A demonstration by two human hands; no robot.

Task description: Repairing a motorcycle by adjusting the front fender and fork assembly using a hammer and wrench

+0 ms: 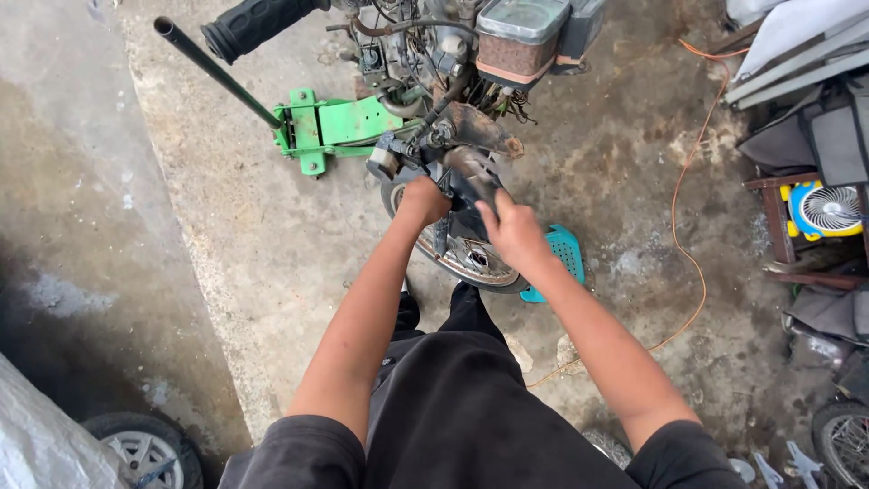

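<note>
At the near left a small wheel [145, 445] lies on the stained concrete floor [217, 272]. Farther off, a green floor jack [328, 127] with its long dark handle [213, 65] sits beside the front of a stripped motorcycle [453, 54], whose handlebar grip [255, 22] juts out at the far edge.

The left hand [424, 199] is closed on the left side of the dark front mudguard [471, 181], just above the front wheel [466, 258]. The right hand [514, 231] meets the same guard from the right; its fingers curl onto the part, though how firmly they grip cannot be told, as it is a little blurred. Both hands sit on the guard between the fork legs, so the work in hand looks like seating or freeing this piece. A next move would likely call for steadying one side while the other shifts or fastens it.

A teal plastic stool [566, 249] stands just right of the wheel. An orange cable [692, 244] runs across the floor, and a small fan [828, 210] sits at the far right.
</note>
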